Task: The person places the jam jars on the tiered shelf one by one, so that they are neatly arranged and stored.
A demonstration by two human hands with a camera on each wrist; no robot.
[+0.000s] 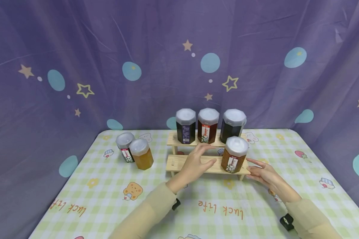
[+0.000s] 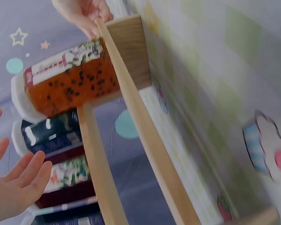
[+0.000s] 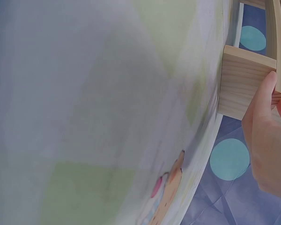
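A two-step wooden display rack (image 1: pixel 179 162) stands on the table. On its lower step, toward the right end, is an amber jar (image 1: pixel 234 156) with a white lid; dark specks show in it in the left wrist view. My left hand (image 1: pixel 195 165) is left of this jar, fingers spread and apart from it, over the lower step. At the step's right end my right hand (image 1: pixel 264 174) grips the board's corner; the right wrist view shows fingers (image 3: pixel 263 101) on either side of the board. The upper step holds a dark jar (image 1: pixel 185 126), a red-brown jar (image 1: pixel 208 126) and another dark jar (image 1: pixel 232 126).
Left of the rack, a golden jar (image 1: pixel 142 154) and a dark jar (image 1: pixel 125 146) stand close together on the checked tablecloth (image 1: pixel 107 186). A purple curtain (image 1: pixel 167 33) with stars and blue ovals hangs behind the table.
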